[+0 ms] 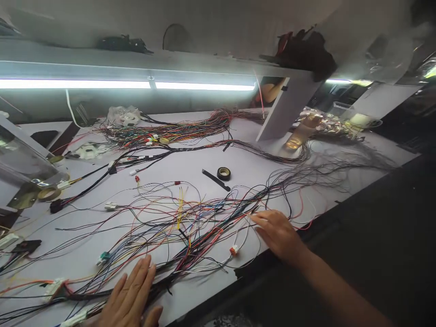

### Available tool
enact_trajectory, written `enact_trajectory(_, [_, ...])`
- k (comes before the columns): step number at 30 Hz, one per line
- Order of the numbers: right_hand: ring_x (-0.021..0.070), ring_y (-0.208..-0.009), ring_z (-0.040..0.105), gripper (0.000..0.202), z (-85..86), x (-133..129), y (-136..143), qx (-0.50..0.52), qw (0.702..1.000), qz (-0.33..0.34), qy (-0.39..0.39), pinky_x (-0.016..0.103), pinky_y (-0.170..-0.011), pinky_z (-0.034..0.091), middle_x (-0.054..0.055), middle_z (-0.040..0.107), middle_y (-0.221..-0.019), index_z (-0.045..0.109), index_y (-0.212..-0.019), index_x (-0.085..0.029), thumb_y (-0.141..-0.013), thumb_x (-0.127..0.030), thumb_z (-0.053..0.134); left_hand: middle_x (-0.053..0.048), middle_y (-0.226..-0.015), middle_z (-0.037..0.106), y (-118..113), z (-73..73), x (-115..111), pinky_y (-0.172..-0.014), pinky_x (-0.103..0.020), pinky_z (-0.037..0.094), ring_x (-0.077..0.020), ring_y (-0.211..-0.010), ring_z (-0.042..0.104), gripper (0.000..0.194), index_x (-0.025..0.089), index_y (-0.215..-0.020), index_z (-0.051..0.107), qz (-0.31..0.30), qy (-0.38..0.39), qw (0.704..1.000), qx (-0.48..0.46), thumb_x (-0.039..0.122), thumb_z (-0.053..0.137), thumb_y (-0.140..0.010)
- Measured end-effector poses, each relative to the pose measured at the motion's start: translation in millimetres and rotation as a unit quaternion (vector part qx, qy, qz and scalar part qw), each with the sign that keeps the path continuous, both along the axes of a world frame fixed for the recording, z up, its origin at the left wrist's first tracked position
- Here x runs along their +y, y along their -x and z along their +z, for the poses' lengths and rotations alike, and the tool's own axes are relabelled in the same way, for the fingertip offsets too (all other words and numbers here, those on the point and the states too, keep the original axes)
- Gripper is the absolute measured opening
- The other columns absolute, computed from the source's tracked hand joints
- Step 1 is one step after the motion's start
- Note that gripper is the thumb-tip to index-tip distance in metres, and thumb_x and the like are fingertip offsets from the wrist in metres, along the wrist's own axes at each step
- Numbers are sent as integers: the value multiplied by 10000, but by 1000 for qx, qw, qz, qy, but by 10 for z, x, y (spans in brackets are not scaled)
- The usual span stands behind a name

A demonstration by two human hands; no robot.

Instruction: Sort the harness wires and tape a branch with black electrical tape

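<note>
A loose wire harness [190, 254] of many coloured wires spreads across the white table. My left hand [131, 295] lies flat, fingers stretched out, over the dark taped bundle at the lower left. By the table's front edge, my right hand [279, 234] is closed in a pinch on a white wire [245, 234]. That wire leads down to a small orange-and-white connector [234, 250]. Left of centre lies a teal connector [103, 258] on its wires. White connectors, one of them a wide connector [54, 289], sit left of my left hand.
A roll of black tape [224, 173] and a flat black strip [215, 180] lie mid-table. Behind them runs a second harness [184, 149]. A shelf panel [282, 109] stands at the back right under lit tubes. Another person's arm [270, 92] shows behind it.
</note>
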State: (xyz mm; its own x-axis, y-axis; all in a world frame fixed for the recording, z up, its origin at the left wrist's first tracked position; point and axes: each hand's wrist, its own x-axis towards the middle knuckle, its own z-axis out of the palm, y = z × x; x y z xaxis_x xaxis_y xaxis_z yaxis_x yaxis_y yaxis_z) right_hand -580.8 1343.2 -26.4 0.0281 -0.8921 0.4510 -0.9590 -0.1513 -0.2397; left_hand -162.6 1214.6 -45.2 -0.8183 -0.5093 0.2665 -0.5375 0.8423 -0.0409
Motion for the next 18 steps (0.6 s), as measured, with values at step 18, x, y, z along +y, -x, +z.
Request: enact_trajectory(18, [177,-978,596,234,-91,-233,822,51,984,83,-146,331,-850,501,78,644,-1059,626,-1088,-217,-962,-252,432,-30,-1488,349,4,-16,-156,-1140,-401,265,-224,-1326,418,625,249,-1467,290,46,-56,994,-80,451,445,-895])
